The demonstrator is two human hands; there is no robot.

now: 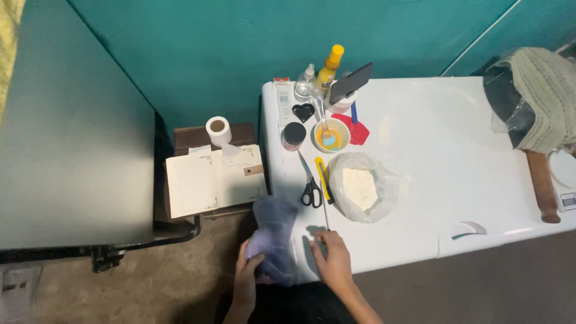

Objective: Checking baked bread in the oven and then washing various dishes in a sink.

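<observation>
Bluish plastic bag (273,237), at near-left edge of white desk (456,180), pinched closed in left hand (247,277) grip to steady it; right hand (332,258) flat beside, holding nothing.

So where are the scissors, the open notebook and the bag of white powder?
scissors (310,191): head view, on the black handles.
open notebook (211,180): head view, near the centre fold.
bag of white powder (360,187): head view, on the powder inside.
</observation>
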